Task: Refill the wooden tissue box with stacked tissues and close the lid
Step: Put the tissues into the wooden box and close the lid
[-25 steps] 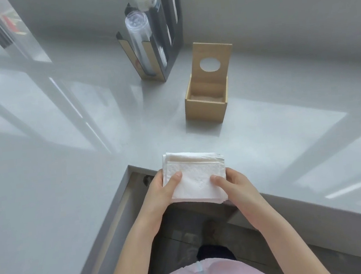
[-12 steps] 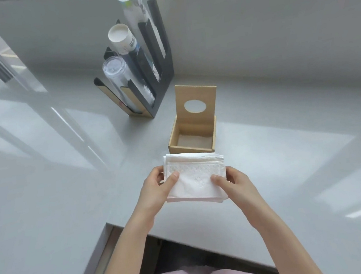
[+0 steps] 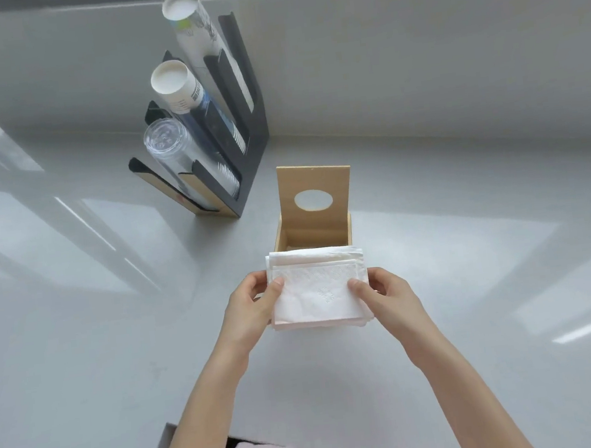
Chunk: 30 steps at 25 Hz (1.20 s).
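Wooden tissue box (image 3: 313,236) is found standing on the grey surface (image 3: 81,358) near the back wall, its lid (image 3: 314,195) raised upright at the rear and the oval dispensing hole facing the viewer. The interior is seen to be open; little or nothing can be made out inside it.

To the far left of the box, a dark cup dispenser (image 3: 225,136) holding paper and clear plastic cups is noted, well apart from the work.

The left hand (image 3: 250,310) is closed on the left edge of the stacked tissues (image 3: 318,287), thumb on top and fingers beneath. The stack is held level just in front of and above the near wall of the box, which it partly hides. Its upper sheets are seen slightly offset from the lower ones. The right hand (image 3: 387,298) is clamped on the right edge in the same manner.

The step in hand is judged to be lowering the stack into the box. For a clean result, the edges should be squared first, the stack carried forward until centred over the opening, and kept flat while lowered. The stack appears about as wide as the opening, so corners may catch on the walls. The lid is not yet closed.
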Motion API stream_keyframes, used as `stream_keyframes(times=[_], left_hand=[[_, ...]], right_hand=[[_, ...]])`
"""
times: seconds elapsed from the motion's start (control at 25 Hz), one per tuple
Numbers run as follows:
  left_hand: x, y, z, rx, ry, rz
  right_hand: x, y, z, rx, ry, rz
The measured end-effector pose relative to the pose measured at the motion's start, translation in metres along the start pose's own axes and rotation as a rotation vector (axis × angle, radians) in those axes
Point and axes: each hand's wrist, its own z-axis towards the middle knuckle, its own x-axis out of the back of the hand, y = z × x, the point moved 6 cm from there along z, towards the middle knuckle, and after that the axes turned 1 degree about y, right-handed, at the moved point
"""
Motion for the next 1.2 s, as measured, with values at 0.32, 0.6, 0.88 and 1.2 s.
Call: stream_keyframes(times=[0.32, 0.6, 0.88, 1.2], left_hand=[[0.005, 0.019, 0.045, -0.091, -0.031, 0.149], [-0.005, 0.036, 0.081, -0.17, -0.007, 0.342], [-0.015, 0.036, 0.099, -0.199, -0.007, 0.468], [-0.022, 0.034, 0.103, -0.347, 0.032, 0.764]], right_hand=[[-0.004, -0.012, 0.029, -0.016, 0.161, -0.039], [0.0, -0.036, 0.051, 0.074, 0.323, -0.327], [-0.001, -0.031, 0.064, 0.083, 0.349, -0.374], [-0.015, -0.046, 0.069, 0.214, 0.363, -0.804]])
